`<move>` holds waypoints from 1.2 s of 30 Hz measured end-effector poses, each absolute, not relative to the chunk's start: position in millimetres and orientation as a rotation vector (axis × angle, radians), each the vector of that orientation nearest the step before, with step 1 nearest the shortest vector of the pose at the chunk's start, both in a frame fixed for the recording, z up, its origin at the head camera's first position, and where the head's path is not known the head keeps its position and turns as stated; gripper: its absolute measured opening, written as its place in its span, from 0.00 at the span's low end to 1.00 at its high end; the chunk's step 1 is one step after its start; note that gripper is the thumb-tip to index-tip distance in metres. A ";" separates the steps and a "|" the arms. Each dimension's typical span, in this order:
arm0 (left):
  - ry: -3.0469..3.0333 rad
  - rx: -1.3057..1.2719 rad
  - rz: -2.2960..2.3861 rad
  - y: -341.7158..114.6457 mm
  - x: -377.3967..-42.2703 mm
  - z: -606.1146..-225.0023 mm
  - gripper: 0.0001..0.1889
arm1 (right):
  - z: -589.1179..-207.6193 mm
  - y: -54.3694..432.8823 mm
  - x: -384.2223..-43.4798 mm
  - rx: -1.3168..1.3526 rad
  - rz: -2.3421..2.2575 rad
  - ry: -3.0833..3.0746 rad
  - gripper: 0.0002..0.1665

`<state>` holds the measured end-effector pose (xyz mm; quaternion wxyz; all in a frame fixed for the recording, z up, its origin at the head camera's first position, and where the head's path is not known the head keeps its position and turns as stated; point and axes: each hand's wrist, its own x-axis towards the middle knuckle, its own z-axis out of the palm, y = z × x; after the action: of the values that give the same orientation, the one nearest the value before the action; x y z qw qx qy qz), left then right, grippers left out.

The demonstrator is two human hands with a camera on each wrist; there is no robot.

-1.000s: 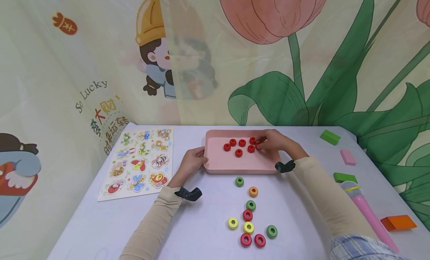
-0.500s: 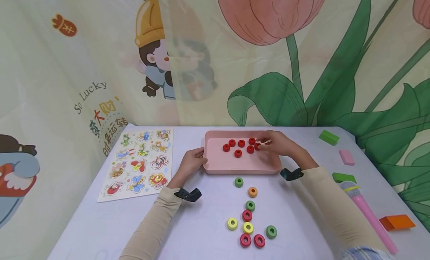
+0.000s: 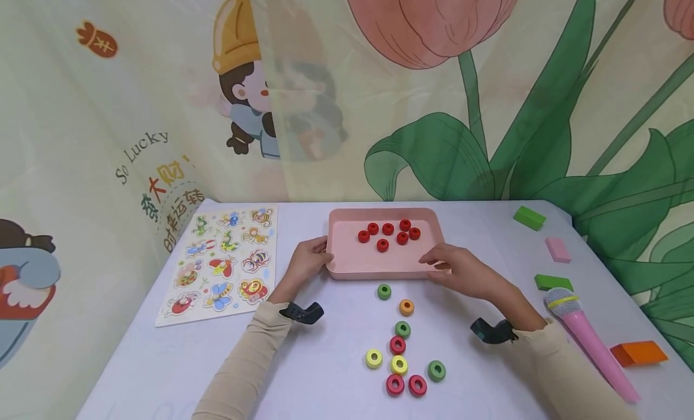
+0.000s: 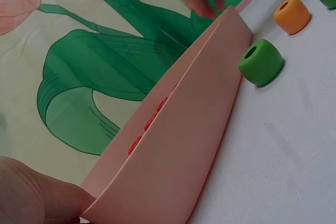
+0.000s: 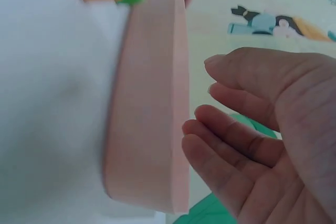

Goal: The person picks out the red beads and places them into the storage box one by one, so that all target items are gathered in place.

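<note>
A shallow pink tray lies at the far middle of the table, with several red ring-shaped beads grouped toward its back. My left hand pinches the tray's left edge between thumb and fingers; in the left wrist view the thumb bears on the rim. Over the tray's front right corner is my right hand, its fingers relaxed and holding nothing. The right wrist view shows a gap between the thumb and the loosely bent fingers, beside the tray wall.
Several loose green, orange, yellow and red beads lie in front of the tray. An insect picture board is to the left. On the right are a pink toy microphone, green blocks, a pink block and an orange block.
My right hand has let go of a red bead among the others in the tray and drawn back toward the front right corner. The left hand keeps its grip on the tray.
</note>
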<state>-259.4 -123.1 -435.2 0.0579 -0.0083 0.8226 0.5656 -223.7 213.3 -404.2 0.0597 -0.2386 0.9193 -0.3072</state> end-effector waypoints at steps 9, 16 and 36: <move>2.483 -0.036 1.709 -123.3 -260.5 -435.4 0.27 | -401.7 207.4 -174.0 -0.663 -0.925 2.806 0.20; 2.490 -0.020 1.711 -124.3 -261.5 -437.3 0.27 | -400.0 198.7 -141.0 -0.781 -0.913 2.737 0.18; 2.458 -0.023 1.735 -124.1 -260.7 -434.8 0.28 | -416.3 174.8 -89.6 -1.058 -0.754 2.425 0.11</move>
<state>-260.7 -124.1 -434.8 0.0665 -0.0077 0.8151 0.5755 -89.6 174.8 -416.3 0.1940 -0.3774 0.8647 -0.2687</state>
